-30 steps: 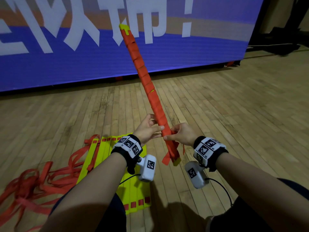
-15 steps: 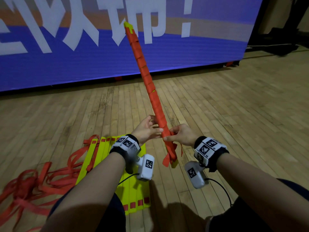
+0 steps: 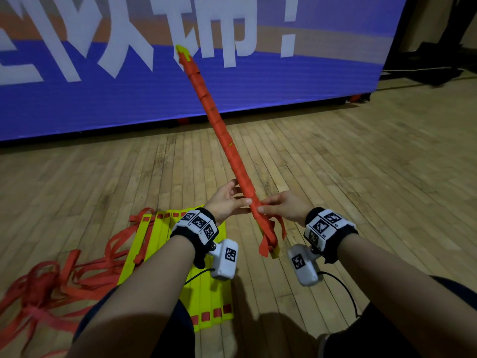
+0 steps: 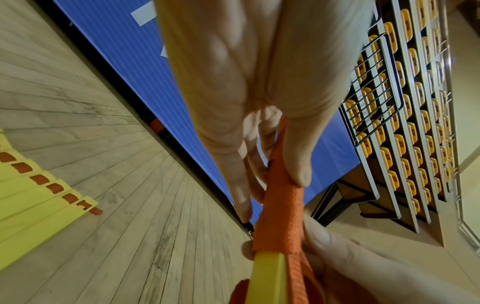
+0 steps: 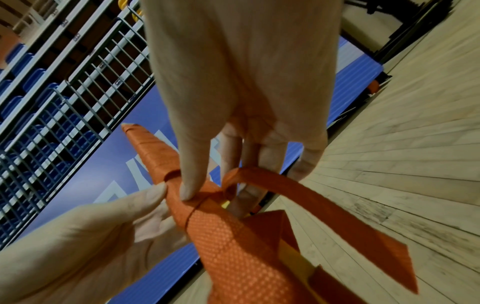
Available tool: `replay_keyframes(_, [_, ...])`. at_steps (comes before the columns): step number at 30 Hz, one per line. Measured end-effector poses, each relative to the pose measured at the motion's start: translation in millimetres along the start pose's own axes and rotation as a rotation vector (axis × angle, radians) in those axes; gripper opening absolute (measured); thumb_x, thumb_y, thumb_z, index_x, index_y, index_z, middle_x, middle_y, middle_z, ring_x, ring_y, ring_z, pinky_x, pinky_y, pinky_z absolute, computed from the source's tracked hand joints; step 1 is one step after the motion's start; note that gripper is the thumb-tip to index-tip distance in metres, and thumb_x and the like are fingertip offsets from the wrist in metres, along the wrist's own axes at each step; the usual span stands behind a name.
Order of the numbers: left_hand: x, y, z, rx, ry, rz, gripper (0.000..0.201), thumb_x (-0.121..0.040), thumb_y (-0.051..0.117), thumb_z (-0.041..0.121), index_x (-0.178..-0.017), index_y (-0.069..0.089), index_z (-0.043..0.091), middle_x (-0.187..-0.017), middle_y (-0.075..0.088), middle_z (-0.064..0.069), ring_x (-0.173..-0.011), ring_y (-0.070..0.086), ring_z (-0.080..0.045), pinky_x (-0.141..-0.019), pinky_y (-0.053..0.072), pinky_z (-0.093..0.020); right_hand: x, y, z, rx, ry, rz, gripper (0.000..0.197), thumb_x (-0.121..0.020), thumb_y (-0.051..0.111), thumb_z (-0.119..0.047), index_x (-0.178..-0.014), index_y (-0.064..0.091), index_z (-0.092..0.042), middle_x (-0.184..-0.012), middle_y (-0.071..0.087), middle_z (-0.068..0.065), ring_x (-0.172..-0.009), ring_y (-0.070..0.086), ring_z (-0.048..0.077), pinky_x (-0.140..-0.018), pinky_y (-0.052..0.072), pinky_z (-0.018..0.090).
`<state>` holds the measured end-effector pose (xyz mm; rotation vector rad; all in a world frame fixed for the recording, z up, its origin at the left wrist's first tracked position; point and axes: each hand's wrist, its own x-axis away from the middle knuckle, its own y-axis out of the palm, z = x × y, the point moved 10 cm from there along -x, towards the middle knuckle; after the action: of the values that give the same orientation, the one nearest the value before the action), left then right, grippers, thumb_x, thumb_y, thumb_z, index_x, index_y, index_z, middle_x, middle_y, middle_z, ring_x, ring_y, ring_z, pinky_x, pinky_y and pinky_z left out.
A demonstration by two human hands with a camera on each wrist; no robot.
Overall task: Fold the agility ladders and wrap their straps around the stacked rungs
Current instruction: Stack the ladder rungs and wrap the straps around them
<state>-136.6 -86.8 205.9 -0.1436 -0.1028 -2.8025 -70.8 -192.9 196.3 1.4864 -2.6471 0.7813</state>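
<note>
Both hands are held at the near end of a wrapped bundle of stacked rungs point(image 3: 227, 148), which is raised off the floor and slanted up and away toward a blue banner point(image 3: 258, 94). Left hand point(image 3: 227, 202): thumb and fingers pinched on the bundle's side, steadying it. Right hand point(image 3: 286, 206): thumb pressed on the last turn of the orange strap point(image 5: 233, 236), fingers curled round a loop of it, with the loose tail point(image 5: 350, 222) hanging free toward the wooden floor point(image 3: 361, 177). Step judged in hand: securing the strap end. For a sound finish, tension is best kept on the last turn under the thumb while the tail is tucked beneath it; the left pinch is best kept close to the work so the coils are not loosened. Risk judged: slack released, turns unwinding. A second ladder point(image 3: 206, 288), yellow rungs gathered and straps point(image 3: 51, 285) unwrapped, is lying on the floor to the left.
</note>
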Motion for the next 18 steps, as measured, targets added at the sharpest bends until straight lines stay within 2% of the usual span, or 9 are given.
replay_keyframes(2, [-1.0, -1.2, -0.9, -0.023, -0.001, 0.005, 0.049, -0.086, 0.061, -0.007, -0.129, 0.042, 0.007, -0.106, 0.057, -0.006, -0.101, 0.061, -0.026, -0.085, 0.057, -0.04, -1.9, -4.3, 3.2, -0.004, 0.015, 0.011, 0.024, -0.09, 0.064, -0.024, -0.108, 0.07, -0.01, -0.096, 0.071, 0.004, -0.087, 0.066, 0.013, -0.085, 0.049, 0.022])
replay_keyframes(4, [-1.6, -2.4, -2.9, -0.046, -0.009, 0.013, 0.049, -0.086, 0.061, -0.006, -0.128, 0.041, 0.008, -0.104, 0.056, -0.004, -0.102, 0.059, -0.026, -0.09, 0.054, -0.043, -4.4, -9.5, 7.9, 0.012, 0.035, 0.054, 0.019, -0.093, 0.06, -0.026, -0.098, 0.072, -0.013, -0.097, 0.072, 0.008, -0.09, 0.067, 0.019, -0.091, 0.051, 0.03])
replay_keyframes(6, [-2.2, -3.3, -4.2, -0.059, -0.016, 0.019, 0.047, -0.087, 0.062, -0.005, -0.126, 0.041, 0.01, -0.104, 0.056, -0.002, -0.102, 0.058, -0.024, -0.09, 0.052, -0.041, -6.1, -13.2, 11.4, 0.017, 0.06, 0.092, 0.025, -0.095, 0.056, -0.029, -0.088, 0.073, -0.011, -0.097, 0.072, 0.016, -0.086, 0.065, 0.022, -0.096, 0.05, 0.039])
replay_keyframes(7, [-2.4, -3.3, -4.5, -0.063, -0.019, 0.017, 0.046, -0.087, 0.062, -0.004, -0.126, 0.041, 0.01, -0.104, 0.056, -0.002, -0.101, 0.058, -0.024, -0.09, 0.052, -0.04, -6.0, -13.9, 12.7, 0.01, 0.077, 0.103, 0.029, -0.096, 0.054, -0.029, -0.087, 0.072, -0.008, -0.098, 0.071, 0.018, -0.085, 0.064, 0.022, -0.096, 0.049, 0.04])
replay_keyframes(9, [-3.1, -3.2, -5.1, -0.078, -0.024, 0.01, 0.044, -0.088, 0.061, -0.004, -0.124, 0.042, 0.012, -0.103, 0.056, -0.001, -0.1, 0.058, -0.022, -0.092, 0.05, -0.041, -4.6, -14.7, 12.7, 0.001, 0.103, 0.116, 0.034, -0.098, 0.05, -0.03, -0.09, 0.072, -0.004, -0.101, 0.071, 0.018, -0.089, 0.064, 0.024, -0.094, 0.049, 0.035])
replay_keyframes(11, [-3.2, -1.9, -5.7, -0.096, -0.029, 0.002, 0.042, -0.088, 0.061, -0.004, -0.122, 0.043, 0.014, -0.103, 0.056, -0.001, -0.097, 0.058, -0.019, -0.094, 0.049, -0.042, -3.4, -12.7, 12.2, 0.006, 0.118, 0.105, 0.036, -0.098, 0.049, -0.03, -0.094, 0.071, -0.003, -0.101, 0.071, 0.017, -0.094, 0.065, 0.025, -0.086, 0.049, 0.028])
replay_keyframes(14, [-3.3, 1.4, -6.3, -0.117, -0.017, -0.002, 0.042, -0.088, 0.061, -0.002, -0.12, 0.043, 0.017, -0.105, 0.054, -0.001, -0.09, 0.058, -0.015, -0.091, 0.048, -0.039, -1.5, -7.6, 12.6, -0.008, 0.13, 0.07, 0.033, -0.098, 0.049, -0.03, -0.082, 0.07, -0.011, -0.092, 0.071, 0.01, -0.087, 0.065, 0.018, -0.071, 0.045, 0.016])
replay_keyframes(16, [-2.7, 2.9, -5.1, -0.126, -0.002, 0.003, 0.042, -0.088, 0.062, -0.002, -0.118, 0.042, 0.019, -0.104, 0.053, 0.0, -0.088, 0.059, -0.016, -0.089, 0.047, -0.039, -0.1, -6.0, 11.2, -0.005, 0.127, 0.06, 0.033, -0.098, 0.05, -0.03, -0.075, 0.069, -0.016, -0.085, 0.07, 0.005, -0.083, 0.065, 0.015, -0.071, 0.044, 0.016])
replay_keyframes(18, [-3.2, 1.8, -3.7, -0.116, 0.014, 0.021, 0.043, -0.087, 0.061, -0.005, -0.114, 0.042, 0.022, -0.102, 0.052, 0.0, -0.09, 0.059, -0.02, -0.09, 0.049, -0.043, -1.1, -5.7, 10.0, 0.008, 0.118, 0.06, 0.03, -0.096, 0.053, -0.029, -0.074, 0.069, -0.017, -0.086, 0.07, 0.004, -0.083, 0.063, 0.014, -0.079, 0.046, 0.021])
